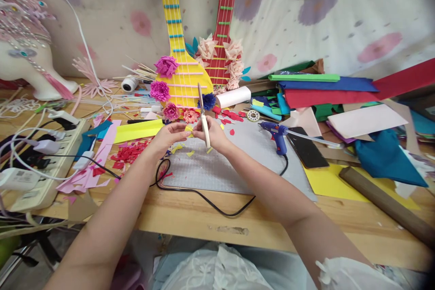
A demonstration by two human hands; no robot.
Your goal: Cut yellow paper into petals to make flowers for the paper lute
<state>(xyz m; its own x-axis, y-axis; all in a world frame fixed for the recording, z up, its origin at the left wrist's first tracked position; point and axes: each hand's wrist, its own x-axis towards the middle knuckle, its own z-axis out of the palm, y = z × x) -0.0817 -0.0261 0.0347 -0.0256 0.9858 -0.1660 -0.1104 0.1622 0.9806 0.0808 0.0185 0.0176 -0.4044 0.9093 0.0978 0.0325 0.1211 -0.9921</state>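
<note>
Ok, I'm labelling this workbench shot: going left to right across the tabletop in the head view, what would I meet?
Power strip, red paper scraps, left hand, scissors, perforated white disc, blue glue gun, teal sheet.

Both bare arms stretch forward from the body, the left arm [115,204] slanting inward from lower left and the right arm [282,190] from lower right, elbows spread wide. The left hand [171,136] and right hand [215,132] meet nearly fingertip to fingertip, the left fingers [180,128] pinched toward its thumb, the right ones curled in a grip.
</note>
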